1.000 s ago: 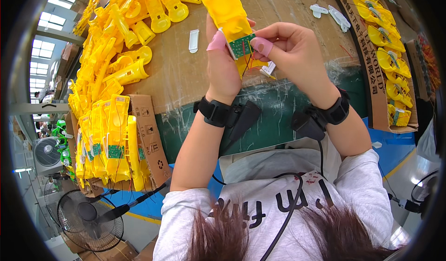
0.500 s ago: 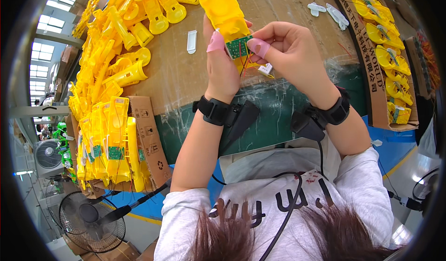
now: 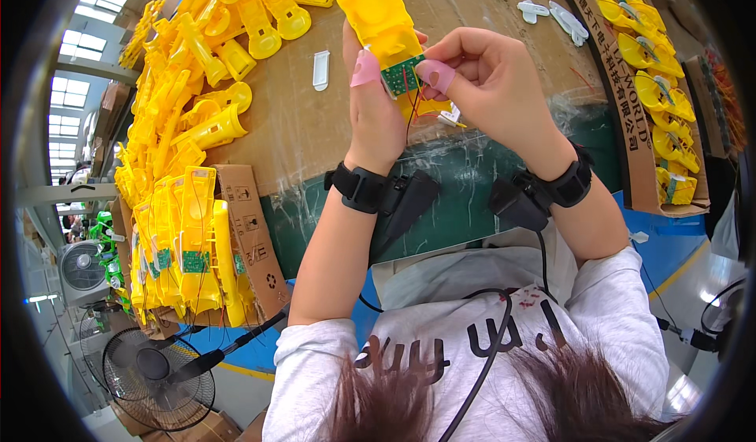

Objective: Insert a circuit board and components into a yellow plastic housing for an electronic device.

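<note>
My left hand (image 3: 372, 119) is wrapped round a yellow plastic housing (image 3: 376, 13), its thumb along the left edge. At the housing's near end lies a green circuit board (image 3: 400, 79) with thin red and dark wires trailing toward me. My right hand (image 3: 498, 84) is closed in a pinch at the board's right edge; its thumb covers that corner, and the fingertips behind are partly hidden. Both thumbs wear pink covers. A small white connector (image 3: 450, 114) hangs below my right hand on the wires.
Yellow plastic parts (image 3: 197, 72) are heaped at the left. A cardboard box (image 3: 244, 237) of yellow housings with boards stands near left. Another long box (image 3: 622, 88) holds yellow parts at right. White pieces (image 3: 320, 70) lie on the cardboard-covered table (image 3: 291, 127). A black fan (image 3: 157, 367) stands lower left.
The right hand has shifted very slightly at the board's edge, and the white connector has swung a little lower behind it. The left hand keeps its hold on the housing.
</note>
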Tool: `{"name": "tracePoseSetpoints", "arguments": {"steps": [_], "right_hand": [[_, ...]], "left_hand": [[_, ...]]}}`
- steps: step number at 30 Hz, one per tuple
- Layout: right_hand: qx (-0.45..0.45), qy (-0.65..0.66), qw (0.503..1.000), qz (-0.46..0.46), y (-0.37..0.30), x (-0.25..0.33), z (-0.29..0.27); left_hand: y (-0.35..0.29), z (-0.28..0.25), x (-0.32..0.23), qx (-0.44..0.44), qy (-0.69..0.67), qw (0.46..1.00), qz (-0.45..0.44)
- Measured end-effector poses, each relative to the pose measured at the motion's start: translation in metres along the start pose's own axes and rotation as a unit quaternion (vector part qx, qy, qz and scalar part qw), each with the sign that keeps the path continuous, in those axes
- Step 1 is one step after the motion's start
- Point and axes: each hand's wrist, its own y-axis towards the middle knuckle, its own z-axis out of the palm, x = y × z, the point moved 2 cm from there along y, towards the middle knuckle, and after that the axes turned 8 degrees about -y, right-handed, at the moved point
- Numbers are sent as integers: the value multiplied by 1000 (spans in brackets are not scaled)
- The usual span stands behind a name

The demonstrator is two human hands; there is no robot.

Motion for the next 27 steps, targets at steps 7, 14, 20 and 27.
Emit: {"name": "tracePoseSetpoints", "arguments": {"steps": [7,14,20,27], "right_hand": [[-28,2,1000,-6,-3,6,0],[-84,-78,987,-112,-10,7,7],[-83,-47,995,-37,-10,10,6],[-82,-60,993,-55,-9,11,4]], "left_hand": [[-3,2,-1,0,-113,991,-69],[1,-4,1,34,-86,995,-37],[0,-6,-1,57,-113,992,-20],[-1,-1,-1,59,-128,990,-14]]}}
